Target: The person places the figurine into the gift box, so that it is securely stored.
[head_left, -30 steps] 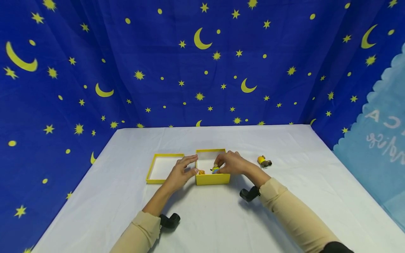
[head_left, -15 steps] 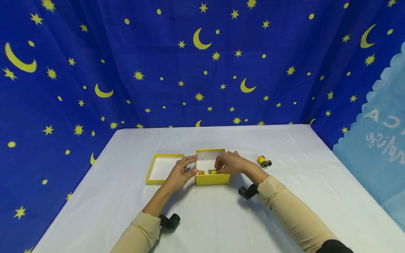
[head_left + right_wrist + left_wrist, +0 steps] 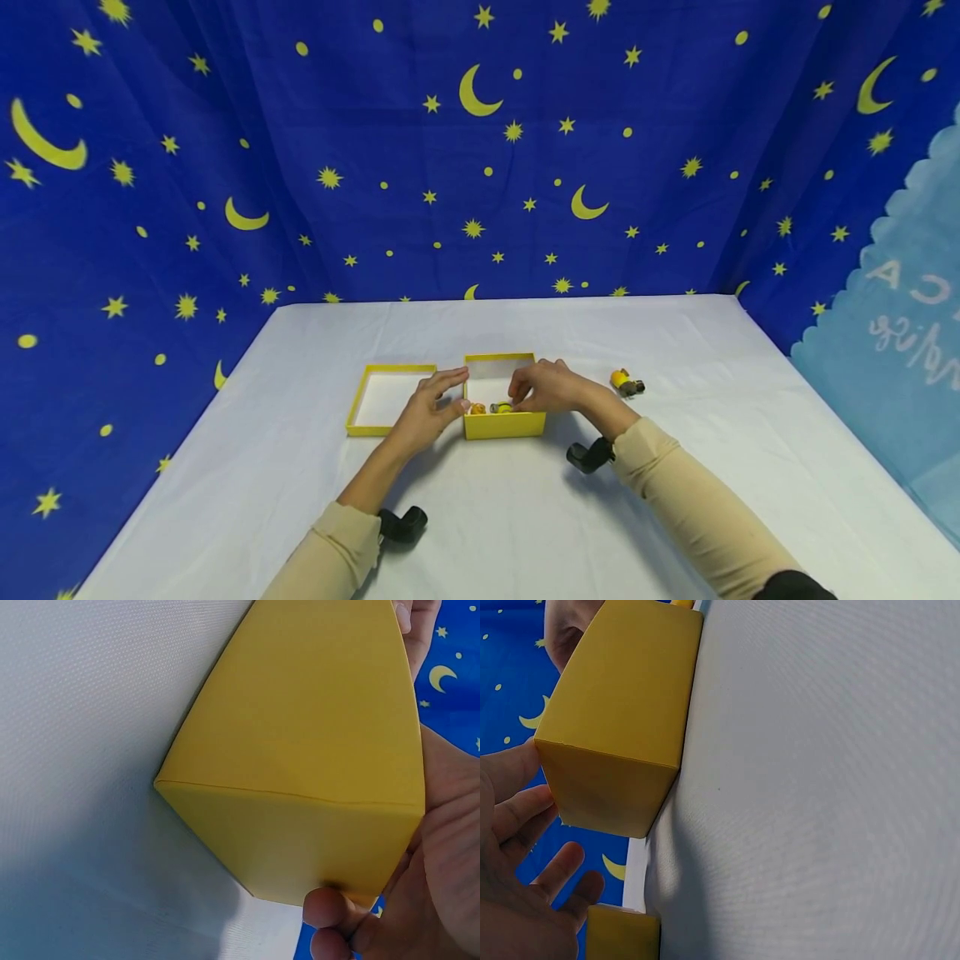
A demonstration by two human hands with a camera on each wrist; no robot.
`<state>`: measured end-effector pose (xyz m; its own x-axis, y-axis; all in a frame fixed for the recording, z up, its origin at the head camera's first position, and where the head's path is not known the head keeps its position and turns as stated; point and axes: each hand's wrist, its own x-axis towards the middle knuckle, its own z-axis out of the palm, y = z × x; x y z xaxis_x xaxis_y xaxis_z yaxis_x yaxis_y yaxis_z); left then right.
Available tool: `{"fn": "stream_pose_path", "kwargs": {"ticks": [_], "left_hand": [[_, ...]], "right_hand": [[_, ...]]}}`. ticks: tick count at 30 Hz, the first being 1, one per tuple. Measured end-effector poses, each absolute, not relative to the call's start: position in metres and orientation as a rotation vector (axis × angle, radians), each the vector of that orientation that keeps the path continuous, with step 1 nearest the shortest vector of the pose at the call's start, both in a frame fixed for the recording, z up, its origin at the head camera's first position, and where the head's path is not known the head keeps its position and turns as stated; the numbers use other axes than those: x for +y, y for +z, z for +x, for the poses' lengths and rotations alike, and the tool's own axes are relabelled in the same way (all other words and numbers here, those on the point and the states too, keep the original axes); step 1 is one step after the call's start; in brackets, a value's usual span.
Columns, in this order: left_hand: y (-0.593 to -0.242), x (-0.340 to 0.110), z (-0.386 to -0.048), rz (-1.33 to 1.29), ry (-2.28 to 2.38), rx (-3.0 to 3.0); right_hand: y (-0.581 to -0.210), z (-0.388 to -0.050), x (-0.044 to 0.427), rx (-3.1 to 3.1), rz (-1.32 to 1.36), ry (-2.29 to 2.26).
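Observation:
A yellow box (image 3: 504,426) with a white inside stands open on the white table. My left hand (image 3: 426,414) touches its left side, thumb at the near corner and fingers extended; the left wrist view shows this hand (image 3: 517,855) at the box edge. My right hand (image 3: 551,388) reaches over the right wall and holds a small yellow toy figure (image 3: 500,407) lying inside; the thumb and fingertips on it are mostly hidden. Other fingers (image 3: 326,907) press the box's outer right wall. Left of that figure, an orange-yellow toy (image 3: 477,408) lies in the box, partly hidden by the front wall.
Left of the box lies a yellow-rimmed lid (image 3: 356,408), white inside facing up. Another toy figure (image 3: 627,382), yellow and brown, lies on the table (image 3: 675,500) to the right. A blue curtain (image 3: 517,167) with moons and stars hangs behind.
My right hand has tipped the toy figure from upright to lying down, its head toward the left, lower in the box. The left hand has stayed in place.

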<state>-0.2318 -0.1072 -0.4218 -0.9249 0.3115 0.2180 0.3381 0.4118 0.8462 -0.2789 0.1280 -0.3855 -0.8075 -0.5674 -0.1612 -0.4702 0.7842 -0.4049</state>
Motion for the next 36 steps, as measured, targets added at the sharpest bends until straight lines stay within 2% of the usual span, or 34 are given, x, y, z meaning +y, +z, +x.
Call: {"fn": "stream_pose_path", "kwargs": {"ticks": [18, 22, 29, 36], "left_hand": [[-0.423, -0.107, -0.231, -0.581, -1.608, -2.608], [-0.419, -0.106, -0.228, -0.572, -1.628, -2.604], [-0.389, -0.102, -0.211, -0.584, -1.619, -2.638], [-0.384, -0.102, -0.208, -0.589, -1.626, -2.647]], "right_hand": [[-0.382, -0.275, 0.126, 2.854, -0.784, -0.462], [-0.379, -0.273, 0.126, 2.913, -0.851, -0.474], [-0.384, -0.270, 0.127, 2.885, -1.044, -0.561], [-0.388, -0.275, 0.127, 2.813, -1.127, -0.530]]}}
